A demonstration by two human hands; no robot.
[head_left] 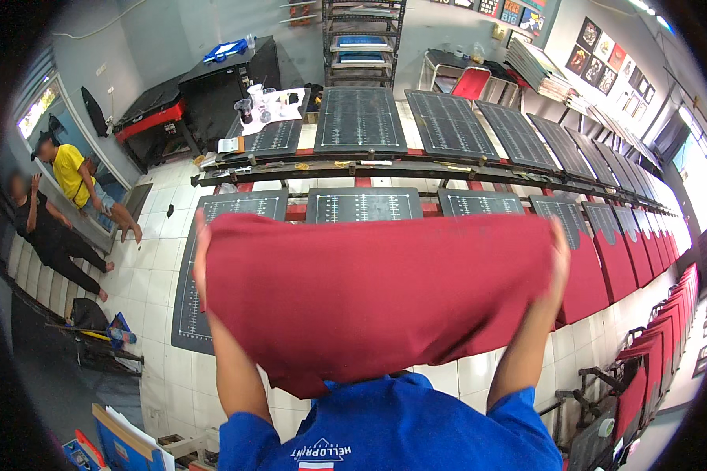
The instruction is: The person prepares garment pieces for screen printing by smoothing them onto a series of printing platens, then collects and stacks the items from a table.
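Note:
A wide piece of maroon cloth [377, 286] is stretched between my two raised hands, its lower part sagging toward my chest. My left hand [201, 263] grips its left edge, and my right hand [559, 263] grips its right edge; both are slightly blurred. Behind the cloth lie black printing boards with white ruled marks, such as the left board [243, 206] and the middle board [363, 204], partly hidden by it. Farther right, maroon cloth pieces [578, 271] lie on the boards of the same row.
A rail [416, 169] separates the near boards from a far row [361, 118]. Cups [245, 111] stand on one far board. Maroon-covered boards [652, 345] line the right side. Two people [75, 177] [47, 224] are at the left. A rack [363, 43] stands behind.

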